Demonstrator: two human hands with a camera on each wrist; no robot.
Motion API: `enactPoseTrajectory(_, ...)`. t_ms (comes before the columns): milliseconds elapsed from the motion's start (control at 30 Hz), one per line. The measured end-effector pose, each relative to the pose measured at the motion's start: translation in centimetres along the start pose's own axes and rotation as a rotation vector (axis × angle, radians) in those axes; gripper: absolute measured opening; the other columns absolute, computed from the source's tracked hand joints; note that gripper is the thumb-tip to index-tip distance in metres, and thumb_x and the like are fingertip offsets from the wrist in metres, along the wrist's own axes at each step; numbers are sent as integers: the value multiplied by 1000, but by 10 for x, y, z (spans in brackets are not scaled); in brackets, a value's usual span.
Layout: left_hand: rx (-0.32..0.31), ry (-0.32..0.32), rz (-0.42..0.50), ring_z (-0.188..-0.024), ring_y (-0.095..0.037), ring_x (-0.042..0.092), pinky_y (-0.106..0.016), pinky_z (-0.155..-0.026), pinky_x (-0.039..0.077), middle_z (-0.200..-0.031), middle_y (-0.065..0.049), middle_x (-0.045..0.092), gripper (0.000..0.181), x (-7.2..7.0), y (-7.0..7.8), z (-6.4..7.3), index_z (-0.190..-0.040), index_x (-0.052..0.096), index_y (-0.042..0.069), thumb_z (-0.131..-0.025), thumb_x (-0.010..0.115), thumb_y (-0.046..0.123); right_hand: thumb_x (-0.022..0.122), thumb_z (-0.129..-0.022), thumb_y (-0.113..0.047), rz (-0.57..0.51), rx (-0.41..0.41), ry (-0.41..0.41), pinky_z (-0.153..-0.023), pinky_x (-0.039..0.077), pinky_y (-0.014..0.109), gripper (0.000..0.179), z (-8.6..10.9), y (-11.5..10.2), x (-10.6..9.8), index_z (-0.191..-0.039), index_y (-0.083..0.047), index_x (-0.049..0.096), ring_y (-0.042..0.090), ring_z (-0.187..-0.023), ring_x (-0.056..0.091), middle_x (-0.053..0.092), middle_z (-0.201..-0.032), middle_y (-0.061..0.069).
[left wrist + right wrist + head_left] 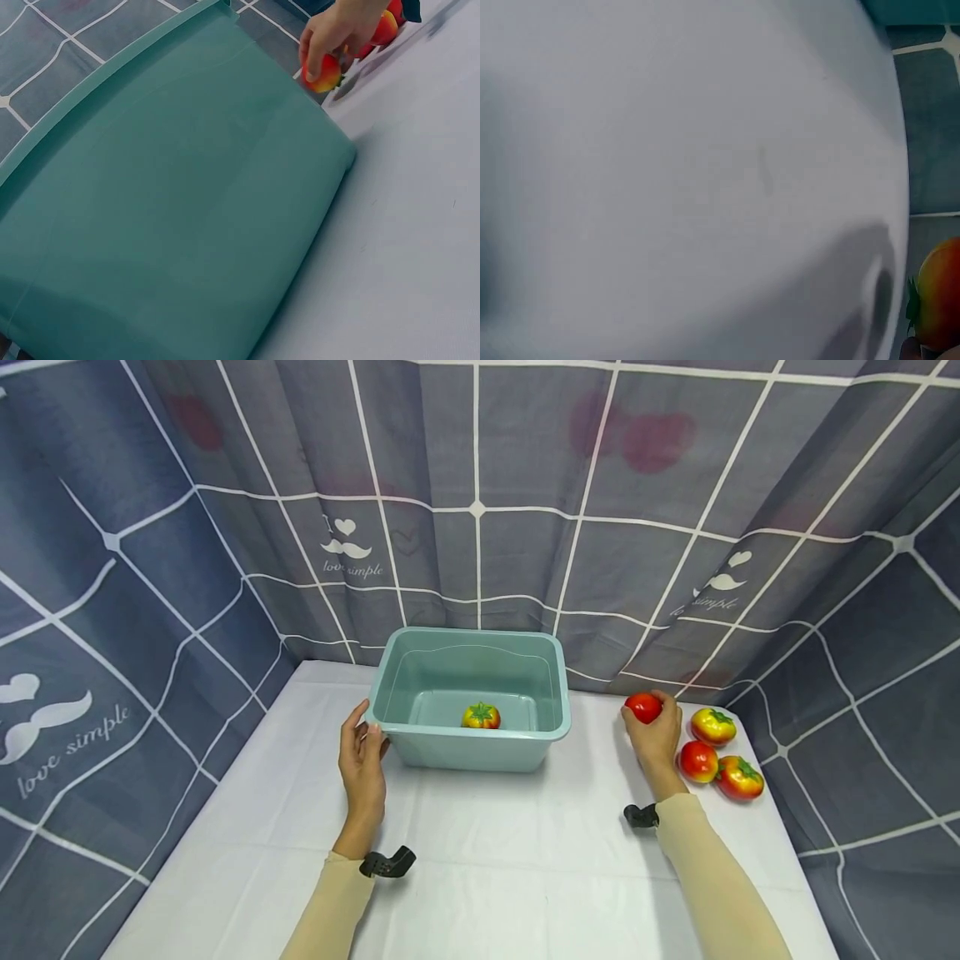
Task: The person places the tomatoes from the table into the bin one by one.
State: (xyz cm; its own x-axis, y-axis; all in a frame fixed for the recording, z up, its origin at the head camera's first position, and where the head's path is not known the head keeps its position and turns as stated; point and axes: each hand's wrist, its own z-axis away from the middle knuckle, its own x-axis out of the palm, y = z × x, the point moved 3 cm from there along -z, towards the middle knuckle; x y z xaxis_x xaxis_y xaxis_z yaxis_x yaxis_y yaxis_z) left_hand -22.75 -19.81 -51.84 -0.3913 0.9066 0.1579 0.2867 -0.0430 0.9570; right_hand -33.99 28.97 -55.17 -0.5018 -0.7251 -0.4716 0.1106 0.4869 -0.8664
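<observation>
A pale green plastic bin (468,752) stands on the white table, with one red-and-yellow tomato (480,716) with a green top inside. My left hand (362,777) rests against the bin's front left corner, fingertips at the rim and thumb by the outer wall. Right of the bin, my right hand (658,739) pinches a red tomato (642,707) between thumb and fingers. In the right wrist view that tomato (939,296) shows its green top at the edge. The left wrist view has the right hand (341,30) holding the tomato (324,73) beyond the bin's side.
Beside my right wrist lie three more tomatoes: a yellow-red one (712,727), a red one (698,762) and another yellow-red one (740,778). A grey checked curtain (525,552) hangs behind the table (480,877) and along both sides.
</observation>
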Motion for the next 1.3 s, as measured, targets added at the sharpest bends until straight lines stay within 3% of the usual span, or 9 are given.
enactPoseTrajectory(200, 8, 5, 1, -121, -12, 63, -26, -106, 55, -135, -12, 58, 45, 0, 1, -1, -161, 50, 26, -115, 52, 29, 81, -93, -24, -75, -50, 33, -123, 43, 54, 64, 5, -23, 0, -148, -6, 54, 40, -142, 51, 53, -151, 23)
enactPoseTrajectory(400, 0, 12, -2, -121, -11, 63, -24, -104, 55, -138, -15, 58, 46, -1, 1, 2, -161, 50, 25, -115, 52, 27, 85, -92, -25, -214, -108, 28, -102, 48, 28, 66, 20, -56, -2, -148, -7, 56, 31, -131, 58, 58, -149, 17)
enactPoseTrajectory(500, -2, 6, -5, -123, -11, 62, -23, -105, 55, -139, -15, 57, 46, -2, 1, 3, -162, 49, 25, -116, 52, 27, 87, -91, -26, -263, -151, 17, -99, 48, 21, 65, 24, -73, -2, -147, -10, 57, 25, -127, 61, 61, -147, 12)
enactPoseTrajectory(767, -2, 5, -1, -124, -13, 63, -25, -106, 55, -139, -12, 58, 46, -1, 0, 2, -161, 50, 26, -115, 52, 28, 87, -91, -21, -289, -324, -80, -112, 55, 40, 65, 34, -118, 0, -148, -12, 58, 26, -134, 62, 62, -148, 10)
enactPoseTrajectory(933, 0, 10, 4, -124, -13, 63, -26, -106, 55, -141, -13, 57, 46, -1, 1, 0, -161, 50, 26, -115, 53, 29, 88, -89, -17, -295, -439, -141, -104, 52, 20, 64, 41, -142, 6, -146, -11, 59, 25, -134, 61, 60, -147, 10)
enactPoseTrajectory(1033, 1, 13, 3, -123, -12, 63, -26, -105, 55, -141, -15, 57, 46, -1, 2, 0, -161, 50, 26, -115, 53, 29, 89, -88, -16, -267, -514, -188, -99, 52, 16, 64, 46, -157, 10, -145, -10, 61, 26, -131, 62, 62, -143, 12)
enactPoseTrajectory(1300, 3, 9, 18, -119, -11, 63, -26, -104, 56, -135, -13, 57, 46, 0, 1, -1, -161, 50, 25, -115, 54, 27, 90, -87, -19, -89, -684, -323, -100, 59, 44, 64, 52, -178, 26, -144, -13, 61, 28, -117, 65, 66, -136, 11)
